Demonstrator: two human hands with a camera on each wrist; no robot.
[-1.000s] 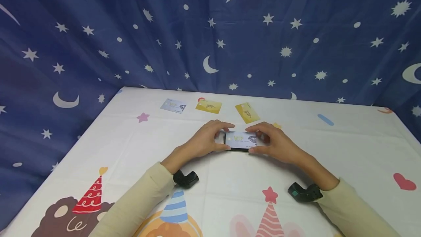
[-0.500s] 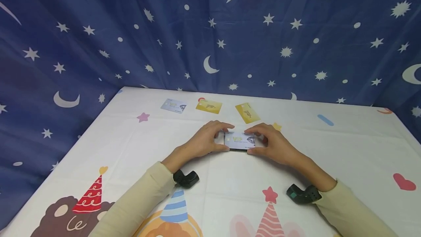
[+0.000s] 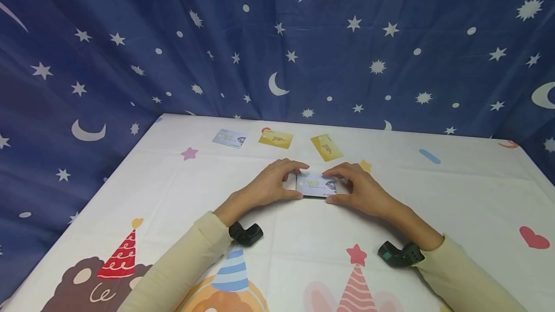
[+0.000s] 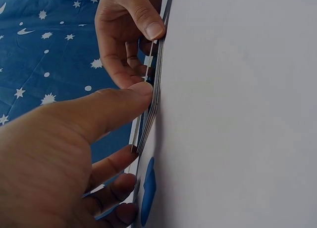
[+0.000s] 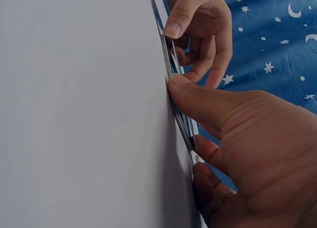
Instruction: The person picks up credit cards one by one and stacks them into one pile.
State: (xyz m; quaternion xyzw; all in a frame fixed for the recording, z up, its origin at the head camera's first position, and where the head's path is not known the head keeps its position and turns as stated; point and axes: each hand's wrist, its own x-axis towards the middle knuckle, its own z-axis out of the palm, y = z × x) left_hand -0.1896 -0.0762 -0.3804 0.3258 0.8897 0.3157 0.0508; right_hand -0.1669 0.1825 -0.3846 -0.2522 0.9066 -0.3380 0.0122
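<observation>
A silver VIP card (image 3: 315, 186) lies face up on a stack of thin cards (image 4: 155, 106) on the table. Its print faces the head camera, and a thin dark edge shows beneath it at the near side. My left hand (image 3: 270, 184) holds the left end, thumb at the near edge and fingers at the far edge. At the right end my right hand (image 3: 364, 189) pinches in the same way. Both wrist views show the stack edge-on, with the top card slightly raised off the layers below. How many cards are stacked cannot be told.
Farther back on the white tablecloth (image 3: 433, 196) lie another silver VIP card (image 3: 229, 138), a gold card (image 3: 275, 139) and a tilted gold card (image 3: 326, 147). A blue starry curtain (image 3: 347, 76) stands behind the table's far edge.
My right hand has shifted slightly left along with the top VIP card, which now covers more of the dark strip beneath it. The left hand and the loose cards stay put.
</observation>
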